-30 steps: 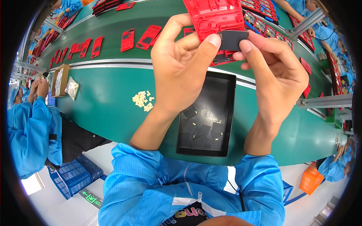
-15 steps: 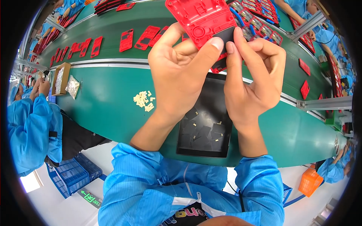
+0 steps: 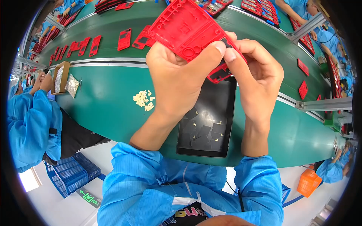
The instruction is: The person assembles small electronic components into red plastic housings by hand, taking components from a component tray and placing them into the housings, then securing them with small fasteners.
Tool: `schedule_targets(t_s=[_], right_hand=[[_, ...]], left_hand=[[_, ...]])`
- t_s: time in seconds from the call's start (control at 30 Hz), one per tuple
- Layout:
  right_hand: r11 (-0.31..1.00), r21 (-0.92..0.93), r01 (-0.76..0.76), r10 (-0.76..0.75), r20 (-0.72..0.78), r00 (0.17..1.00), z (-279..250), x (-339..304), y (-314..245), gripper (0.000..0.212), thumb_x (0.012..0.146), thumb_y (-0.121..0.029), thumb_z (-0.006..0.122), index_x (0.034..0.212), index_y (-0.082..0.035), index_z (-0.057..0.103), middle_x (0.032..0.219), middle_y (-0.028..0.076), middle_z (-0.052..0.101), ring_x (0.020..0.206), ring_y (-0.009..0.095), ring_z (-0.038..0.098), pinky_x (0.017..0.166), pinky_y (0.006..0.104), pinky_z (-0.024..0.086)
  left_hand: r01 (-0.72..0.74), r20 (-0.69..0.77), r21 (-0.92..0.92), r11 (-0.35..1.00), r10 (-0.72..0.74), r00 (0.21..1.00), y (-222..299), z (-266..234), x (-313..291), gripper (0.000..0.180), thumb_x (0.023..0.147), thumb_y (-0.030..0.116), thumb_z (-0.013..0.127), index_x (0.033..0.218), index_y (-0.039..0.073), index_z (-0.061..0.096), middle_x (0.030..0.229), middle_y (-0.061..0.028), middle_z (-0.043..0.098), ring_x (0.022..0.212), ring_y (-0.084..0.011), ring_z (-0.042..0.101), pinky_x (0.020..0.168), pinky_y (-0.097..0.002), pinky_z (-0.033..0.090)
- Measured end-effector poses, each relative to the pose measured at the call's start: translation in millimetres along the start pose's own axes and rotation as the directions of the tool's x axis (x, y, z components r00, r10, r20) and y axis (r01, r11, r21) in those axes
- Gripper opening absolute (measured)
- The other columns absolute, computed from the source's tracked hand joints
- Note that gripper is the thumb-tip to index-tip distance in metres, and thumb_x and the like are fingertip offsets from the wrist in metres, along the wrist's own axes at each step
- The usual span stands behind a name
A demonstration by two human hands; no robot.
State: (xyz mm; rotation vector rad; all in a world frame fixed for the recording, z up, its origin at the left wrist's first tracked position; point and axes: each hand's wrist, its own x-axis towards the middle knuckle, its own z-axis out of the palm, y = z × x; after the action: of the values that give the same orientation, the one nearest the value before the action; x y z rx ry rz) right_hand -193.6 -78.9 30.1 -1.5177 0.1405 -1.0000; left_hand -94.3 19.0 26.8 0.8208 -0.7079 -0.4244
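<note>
Evidently the fit called for steady thumb pressure: the left hand (image 3: 177, 79) was closed around the red plastic housing (image 3: 186, 28), thumb flat on its ribbed inner face, and would do best bracing it firmly. Held above the black tray (image 3: 226, 113), the housing was a moulded shell with round bosses. The right hand (image 3: 256, 79) pinched a small dark piece (image 3: 227, 42) against its edge, fingers curled tight.

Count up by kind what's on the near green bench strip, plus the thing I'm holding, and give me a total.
Red plastic shell, gripped by left hand and right hand: 1
Black tray: 1
Heap of small pale pieces: 1
Cardboard box: 1
Clear bag: 1
Total: 5
</note>
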Motion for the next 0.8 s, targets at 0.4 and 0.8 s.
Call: schedule_targets(t_s=[0.4, 0.8], right_hand=[[0.988, 0.023, -0.151, 0.152, -0.067, 0.986, -20, 28, 28, 0.010, 0.093, -0.005, 0.073, 0.097, 0.003, 0.073, 0.081, 0.002, 0.071, 0.071, 0.005, 0.061, 0.062, 0.0212, 0.047], [0.734, -0.366, -0.572, 0.549, -0.175, 0.817, -133, 43, 165, 0.032, 0.093, -0.011, 0.070, 0.112, 0.016, 0.069, 0.091, 0.018, 0.075, 0.077, 0.019, 0.076, 0.070, 0.0285, 0.062]], left_hand=[[0.155, -0.061, 0.004, 0.988, -0.155, 0.986, -14, -6, 19, 0.043, 0.091, 0.002, 0.073, 0.128, -0.011, 0.056, 0.117, -0.0218, 0.071, 0.099, -0.0218, 0.072, 0.088, -0.0341, 0.061], [0.162, -0.042, 0.157, 0.974, -0.157, 0.987, -24, -3, 18, 0.049, 0.102, 0.012, 0.060, 0.142, -0.012, 0.046, 0.143, -0.0338, 0.053, 0.132, -0.0402, 0.057, 0.106, -0.0497, 0.052]])
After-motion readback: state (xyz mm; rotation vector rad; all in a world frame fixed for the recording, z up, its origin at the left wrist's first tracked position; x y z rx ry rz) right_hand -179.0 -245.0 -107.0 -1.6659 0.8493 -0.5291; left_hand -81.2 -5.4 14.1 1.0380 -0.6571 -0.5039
